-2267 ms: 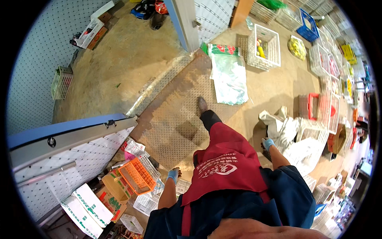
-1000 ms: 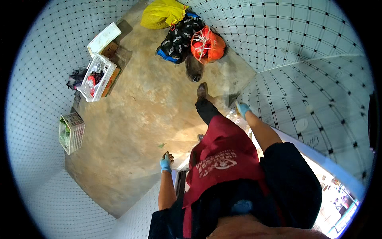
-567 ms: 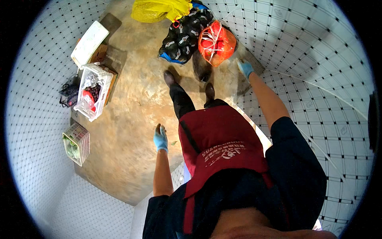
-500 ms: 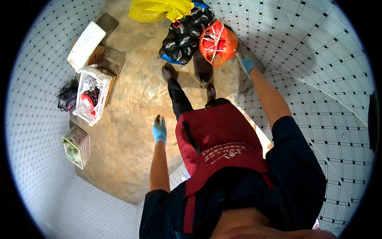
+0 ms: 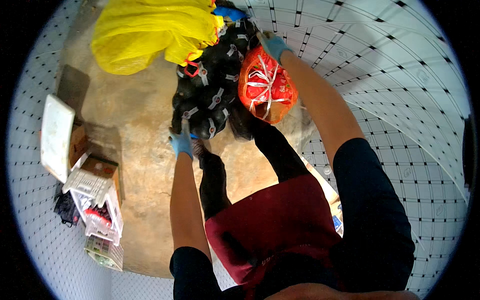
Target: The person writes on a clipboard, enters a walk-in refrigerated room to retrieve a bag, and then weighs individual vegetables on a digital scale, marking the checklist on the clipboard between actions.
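On the floor (image 5: 150,170), the yellow sack (image 5: 145,35) lies against the black bundle (image 5: 210,80), ahead of your feet. The smaller orange net bag (image 5: 268,89) sits at the bundle's right side. Your left hand (image 5: 181,143) is at its near left corner, your right hand (image 5: 274,46) by its far right edge; whether either pinches it, I can't tell. You seem to be taking hold; the next move calls for firm grips at both ends.

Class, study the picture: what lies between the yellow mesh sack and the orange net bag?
In the head view, the dark lumpy bundle with pale tags lies between the yellow mesh sack and the orange net bag.
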{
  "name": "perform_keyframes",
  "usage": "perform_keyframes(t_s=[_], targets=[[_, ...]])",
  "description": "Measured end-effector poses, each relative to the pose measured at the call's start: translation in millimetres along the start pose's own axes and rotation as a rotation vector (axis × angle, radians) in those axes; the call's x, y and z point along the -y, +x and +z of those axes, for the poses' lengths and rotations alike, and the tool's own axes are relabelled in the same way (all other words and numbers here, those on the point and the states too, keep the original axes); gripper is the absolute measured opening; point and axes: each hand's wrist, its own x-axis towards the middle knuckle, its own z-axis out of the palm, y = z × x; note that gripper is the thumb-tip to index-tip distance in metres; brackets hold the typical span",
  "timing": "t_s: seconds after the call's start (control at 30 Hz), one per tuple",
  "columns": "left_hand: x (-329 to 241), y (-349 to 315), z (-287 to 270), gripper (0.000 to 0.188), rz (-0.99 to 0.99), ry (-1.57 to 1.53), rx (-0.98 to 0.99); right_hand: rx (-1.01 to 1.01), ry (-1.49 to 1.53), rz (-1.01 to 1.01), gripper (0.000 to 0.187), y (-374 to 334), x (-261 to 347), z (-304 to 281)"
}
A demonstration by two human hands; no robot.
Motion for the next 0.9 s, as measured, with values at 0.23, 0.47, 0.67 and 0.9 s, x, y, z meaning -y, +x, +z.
perform_keyframes(t_s=[0.23, 0.47, 0.67, 0.9], targets=[[-68, 47, 46, 0.089, -0.399, -0.248, -0.261, -0.299, 0.067, -0.343, 0.058, 187, -103, 49], [-40, 61, 45, 0.085, -0.350, -0.305, -0.267, -0.260, 0.077, -0.251, 0.048, 214, -89, 65], [-39, 95, 24, 0.074, -0.332, -0.630, -0.125, -0.426, -0.276, -0.259, 0.041, 192, -80, 71], [47, 176, 27, 0.061, -0.317, -0.946, 0.093, -0.535, -0.039, -0.234, 0.034, 112, -8, 76]])
